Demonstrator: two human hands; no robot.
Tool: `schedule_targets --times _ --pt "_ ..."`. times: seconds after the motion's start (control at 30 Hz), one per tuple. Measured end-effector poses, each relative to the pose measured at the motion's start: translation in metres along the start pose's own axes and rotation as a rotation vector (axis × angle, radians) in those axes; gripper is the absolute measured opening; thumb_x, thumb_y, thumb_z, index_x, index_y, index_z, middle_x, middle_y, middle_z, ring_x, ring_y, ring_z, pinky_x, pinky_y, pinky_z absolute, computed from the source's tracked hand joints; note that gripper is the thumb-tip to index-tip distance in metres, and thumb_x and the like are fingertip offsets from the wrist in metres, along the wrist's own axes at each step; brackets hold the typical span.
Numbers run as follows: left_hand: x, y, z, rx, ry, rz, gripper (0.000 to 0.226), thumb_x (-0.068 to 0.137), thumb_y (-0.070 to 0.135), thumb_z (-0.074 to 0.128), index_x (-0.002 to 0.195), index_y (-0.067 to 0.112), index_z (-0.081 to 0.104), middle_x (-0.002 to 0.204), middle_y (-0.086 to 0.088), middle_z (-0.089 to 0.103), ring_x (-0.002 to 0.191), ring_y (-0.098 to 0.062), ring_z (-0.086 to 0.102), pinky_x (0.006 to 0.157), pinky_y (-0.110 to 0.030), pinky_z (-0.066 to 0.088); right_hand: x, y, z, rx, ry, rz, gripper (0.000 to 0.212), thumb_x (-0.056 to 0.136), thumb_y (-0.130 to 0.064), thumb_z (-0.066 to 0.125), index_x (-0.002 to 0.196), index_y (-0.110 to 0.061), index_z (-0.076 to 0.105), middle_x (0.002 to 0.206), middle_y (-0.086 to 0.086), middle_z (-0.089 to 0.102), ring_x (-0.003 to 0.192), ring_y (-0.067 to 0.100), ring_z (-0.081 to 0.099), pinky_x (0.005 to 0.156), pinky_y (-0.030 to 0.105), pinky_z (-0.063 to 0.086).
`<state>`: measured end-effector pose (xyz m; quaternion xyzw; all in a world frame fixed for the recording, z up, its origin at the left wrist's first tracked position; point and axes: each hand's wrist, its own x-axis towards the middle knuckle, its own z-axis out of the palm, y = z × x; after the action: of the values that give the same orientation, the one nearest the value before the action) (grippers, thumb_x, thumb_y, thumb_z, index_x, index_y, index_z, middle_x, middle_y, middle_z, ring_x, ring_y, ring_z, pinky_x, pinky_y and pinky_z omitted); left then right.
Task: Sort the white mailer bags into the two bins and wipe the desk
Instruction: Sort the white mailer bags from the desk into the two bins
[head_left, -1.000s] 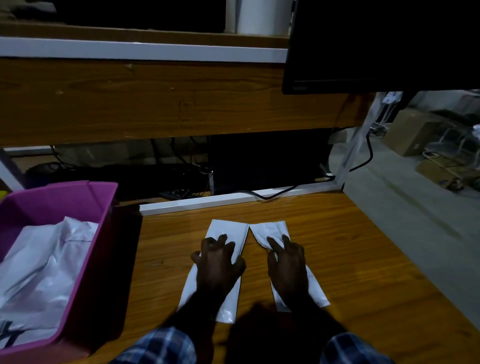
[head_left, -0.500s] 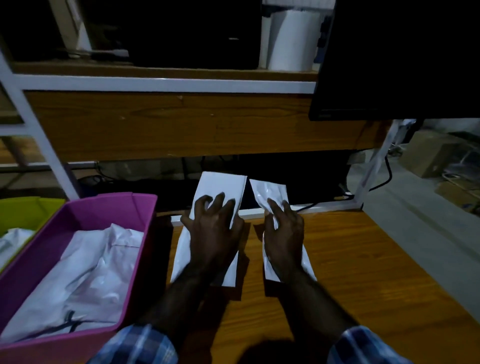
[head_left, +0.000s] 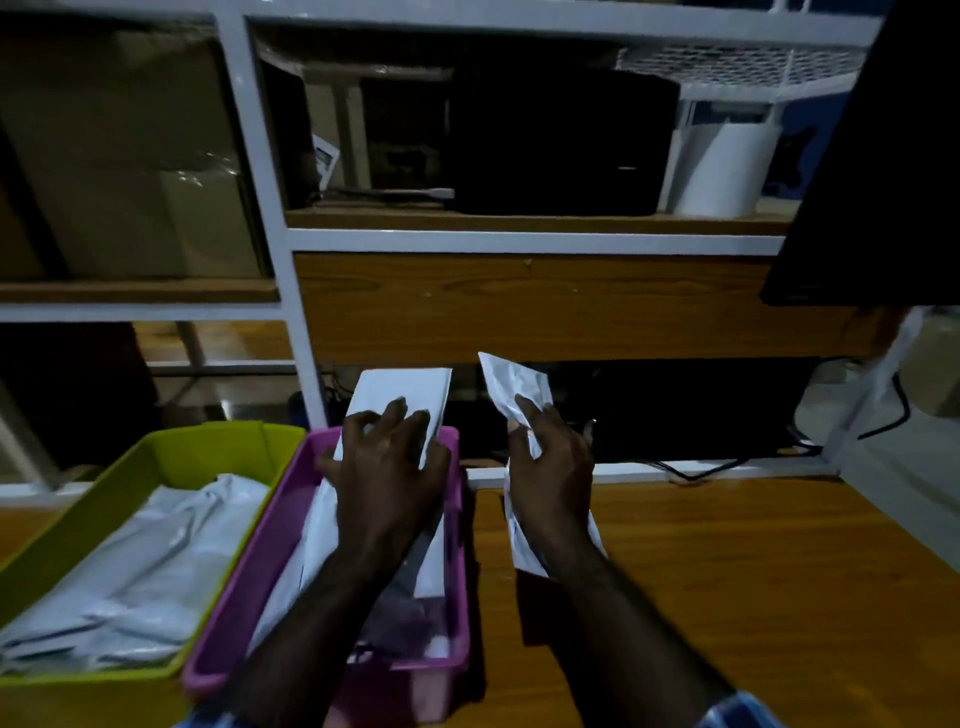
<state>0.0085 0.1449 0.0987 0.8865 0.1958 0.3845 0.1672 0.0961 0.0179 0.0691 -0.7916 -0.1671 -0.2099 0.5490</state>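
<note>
Two hands, head view: the left hand (head_left: 387, 467) lies spread on top of a flat, smooth white plastic mailer bag (head_left: 400, 397), fingers apart, thumb at its near edge; whether the thumb hooks under is not visible.
Right side, head view: the right hand (head_left: 548, 467) grips a crinkled white plastic mailer bag (head_left: 511, 382), fingers curled round its middle, both ends sticking out.
Where the flat bag is: held over the magenta plastic bin (head_left: 244, 582), its far end reaching past the bin's back rim.
Where the crinkled bag is: held above the wooden desk top (head_left: 727, 571), just right of the magenta bin, apparently off the wood.
Bins: the lime-green plastic bin (head_left: 130, 467) sits touching the magenta one on its left; both hold white bags already.
Handling, judged: light, thin, soft film that flops and folds, likely slick in the fingers; no fragility apparent.
Hold, judged: a pinch or wrap at mid-length keeps the ends from drooping; a flat palm alone may let the smooth bag slide.
Backdrop: white metal shelving frame (head_left: 270, 260) with wooden boards behind the desk.
Wiping: no cloth in view.
</note>
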Motion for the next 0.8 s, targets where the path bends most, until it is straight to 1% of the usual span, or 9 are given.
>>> schedule_targets --times 0.1,0.17,0.27,0.37,0.47,0.57,0.63,0.8 --pt "0.0 -0.028 -0.015 0.016 0.002 -0.027 0.035 0.077 0.041 0.055 0.104 0.025 0.069 0.127 0.005 0.062 0.116 -0.028 0.048 0.089 -0.056 0.03 -0.016 -0.02 0.027 -0.007 -0.045 0.045 0.036 0.096 -0.027 0.051 0.129 -0.041 0.055 0.143 -0.005 0.049 0.136 0.013 0.039 0.104 0.035 0.044" --pt "-0.001 -0.044 -0.02 0.028 -0.016 -0.038 0.036 0.077 0.042 0.055 0.104 0.026 0.07 0.125 0.006 0.063 0.113 -0.029 0.048 0.087 -0.053 0.031 -0.026 -0.03 0.043 -0.027 -0.077 0.059 0.036 0.096 -0.027 0.05 0.129 -0.04 0.056 0.142 -0.005 0.05 0.134 0.013 0.04 0.104 0.035 0.044" --pt "-0.004 -0.061 -0.025 0.023 -0.035 -0.053 0.036 0.076 0.042 0.056 0.105 0.025 0.07 0.122 0.006 0.064 0.112 -0.028 0.049 0.085 -0.052 0.031 -0.037 -0.039 0.064 -0.052 -0.099 0.059 0.036 0.094 -0.025 0.052 0.128 -0.036 0.058 0.136 -0.002 0.055 0.127 0.017 0.048 0.1 0.038 0.047" --pt "-0.008 -0.071 -0.028 0.023 -0.044 -0.059 0.029 0.076 0.038 0.062 0.1 0.023 0.07 0.115 0.005 0.066 0.109 -0.028 0.05 0.084 -0.051 0.032 -0.046 -0.044 0.079 -0.108 -0.104 0.09 0.036 0.093 -0.023 0.053 0.127 -0.033 0.059 0.134 0.0 0.057 0.124 0.02 0.051 0.099 0.038 0.048" --pt "-0.014 -0.078 -0.028 0.007 -0.067 -0.081 0.02 0.078 0.032 0.069 0.094 0.021 0.069 0.105 0.004 0.067 0.106 -0.027 0.05 0.083 -0.05 0.031 -0.053 -0.045 0.09 -0.149 -0.095 0.141 0.035 0.094 -0.023 0.055 0.128 -0.032 0.059 0.134 0.001 0.057 0.12 0.022 0.054 0.093 0.038 0.052" --pt "-0.017 -0.083 -0.025 0.055 -0.157 -0.112 0.017 0.084 0.037 0.058 0.097 0.026 0.064 0.1 0.009 0.061 0.11 -0.023 0.045 0.084 -0.048 0.029 -0.061 -0.042 0.098 -0.202 -0.119 0.162 0.035 0.094 -0.021 0.055 0.128 -0.03 0.06 0.134 0.003 0.058 0.119 0.027 0.054 0.092 0.04 0.051" --pt "-0.018 -0.086 -0.021 0.086 -0.228 -0.128 0.02 0.088 0.041 0.05 0.101 0.029 0.06 0.104 0.011 0.059 0.114 -0.02 0.041 0.088 -0.049 0.028 -0.064 -0.041 0.102 -0.23 -0.144 0.176 0.035 0.095 -0.02 0.054 0.129 -0.028 0.06 0.134 0.004 0.057 0.119 0.028 0.052 0.095 0.039 0.049" --pt "-0.018 -0.091 -0.01 0.141 -0.307 -0.132 0.021 0.091 0.043 0.044 0.1 0.03 0.057 0.105 0.013 0.056 0.114 -0.019 0.039 0.089 -0.051 0.029 -0.068 -0.041 0.112 -0.329 -0.181 0.185 0.036 0.096 -0.024 0.05 0.132 -0.028 0.057 0.138 0.002 0.052 0.126 0.026 0.04 0.105 0.038 0.038"
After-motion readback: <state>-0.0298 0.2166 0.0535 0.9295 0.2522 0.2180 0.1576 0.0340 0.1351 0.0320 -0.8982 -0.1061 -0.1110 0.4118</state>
